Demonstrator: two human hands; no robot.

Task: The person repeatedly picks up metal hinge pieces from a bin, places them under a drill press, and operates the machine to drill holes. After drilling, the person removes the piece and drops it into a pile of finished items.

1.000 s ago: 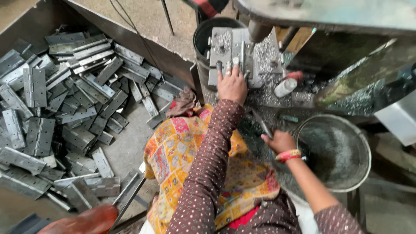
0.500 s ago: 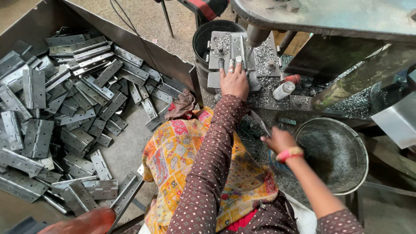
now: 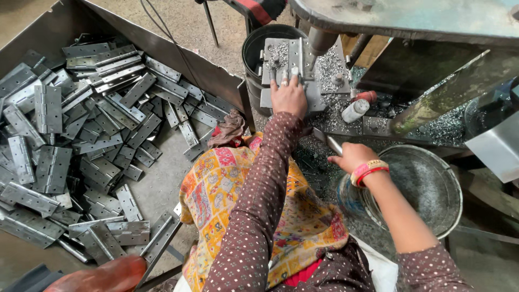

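Pressing a hinge plate [image 3: 296, 65] on the press bed [image 3: 281, 97] under the ram.
Your left hand [image 3: 289, 97] presses it flat; right hand [image 3: 351, 157], beside the bed, grips a metal piece [image 3: 327, 141], which needs loading.

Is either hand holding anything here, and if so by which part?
The left hand presses its fingers on a metal piece on the press plate. The right hand grips a narrow metal piece by its near end.

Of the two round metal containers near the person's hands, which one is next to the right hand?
The wide grey metal bowl, right beside the right hand. The dark bucket stands farther up, by the left hand.
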